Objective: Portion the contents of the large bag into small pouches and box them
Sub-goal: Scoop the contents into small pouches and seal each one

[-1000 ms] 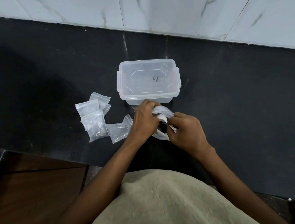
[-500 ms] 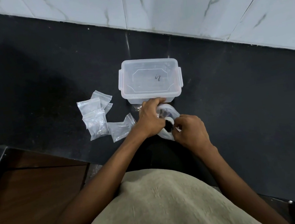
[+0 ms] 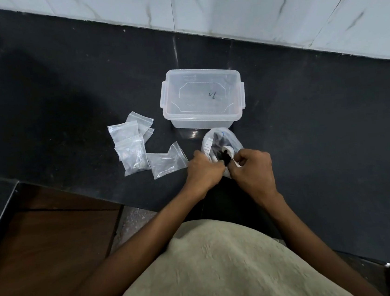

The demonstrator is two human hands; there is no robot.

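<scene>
A large clear bag (image 3: 222, 142) with dark contents lies on the black counter just in front of a clear plastic box (image 3: 201, 97) whose lid is on. My left hand (image 3: 202, 171) grips the bag's near left edge. My right hand (image 3: 252, 169) pinches its near right edge, beside a white strip. Several small clear zip pouches (image 3: 132, 150) lie in a loose pile to the left, and one pouch (image 3: 166, 163) lies close to my left hand.
The black stone counter (image 3: 319, 121) runs to a white marbled wall (image 3: 245, 3) at the back. A lower dark step and brown floor (image 3: 42, 250) sit at the front left. My beige shirt (image 3: 215, 272) fills the lower frame.
Both hands have slid back toward me along the bag, uncovering its far part and dark contents. The box and pouches have not moved.
</scene>
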